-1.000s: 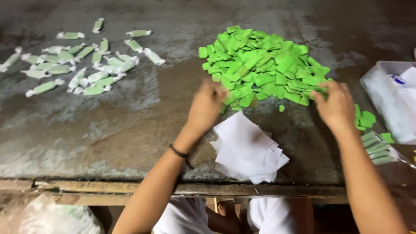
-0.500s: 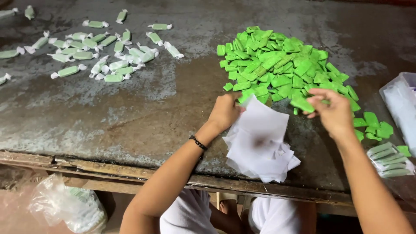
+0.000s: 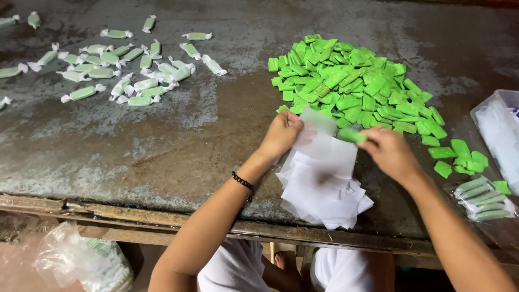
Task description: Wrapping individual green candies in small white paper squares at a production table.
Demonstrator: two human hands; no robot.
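While the left hand (image 3: 281,135) pinches the top white wrapper sheet (image 3: 330,148) with curled fingers (image 3: 294,125), the right hand (image 3: 390,152) grips 1 green candy bar (image 3: 351,135) between narrow fingertips just above that sheet. Both hover over the white wrapper stack (image 3: 321,197) on the worn surface (image 3: 178,140), beside the green candy pile (image 3: 351,89).

At my ten o'clock I see a scatter of wrapped sweets (image 3: 121,73), each a pale green bar in a white wrapper twisted at both ends. At three o'clock sits a clear plastic tub (image 3: 494,132); just below it, at four, lies a clear packet of wrapped bars (image 3: 483,200). A crumpled plastic bag (image 3: 81,259) hangs at eight.
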